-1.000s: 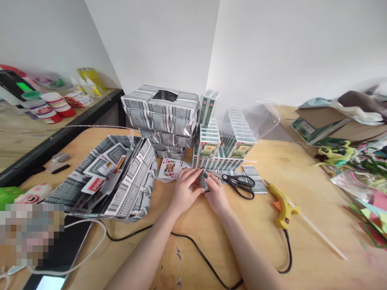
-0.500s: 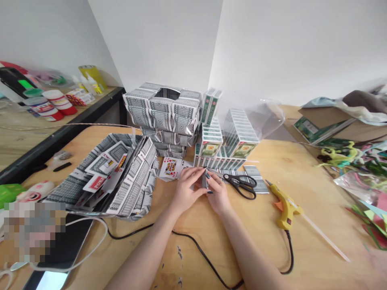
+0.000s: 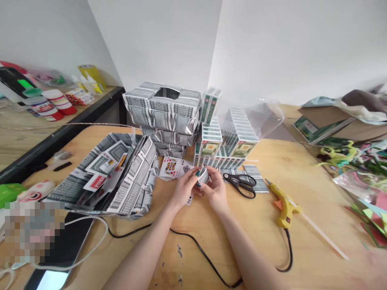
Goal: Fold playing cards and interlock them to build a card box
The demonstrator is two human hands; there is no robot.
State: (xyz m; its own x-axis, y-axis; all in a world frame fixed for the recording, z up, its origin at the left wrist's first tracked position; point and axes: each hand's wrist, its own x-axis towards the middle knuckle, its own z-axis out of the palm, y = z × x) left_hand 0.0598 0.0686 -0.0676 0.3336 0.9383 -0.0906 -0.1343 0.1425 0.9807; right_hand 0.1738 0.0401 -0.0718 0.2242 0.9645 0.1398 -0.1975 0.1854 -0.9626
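Between my fingers is a bent playing card point(image 3: 204, 176) with its grey patterned back showing. My left hand point(image 3: 186, 187) pinches it from the left, and my right hand point(image 3: 216, 191) grips it from the right. Under my hands a card marked 2 point(image 3: 189, 199) pokes out, partly covered. A king card point(image 3: 170, 167) and an ace of spades point(image 3: 185, 166) lie face up just beyond my left hand. Black-handled scissors point(image 3: 242, 183) rest to the right of my right hand, against grey-backed cards point(image 3: 256, 177).
Left stands a basket of folded cards point(image 3: 130, 181) holding loose cards. Behind are a box woven from cards point(image 3: 163, 108) and stacked card packs point(image 3: 223, 153). A yellow glue gun point(image 3: 284, 203) lies right, its black cable point(image 3: 199, 245) crossing the table near my forearms.
My hands have turned the card, so its curved grey back now faces up. The card marked 2 has come into view below my left hand.
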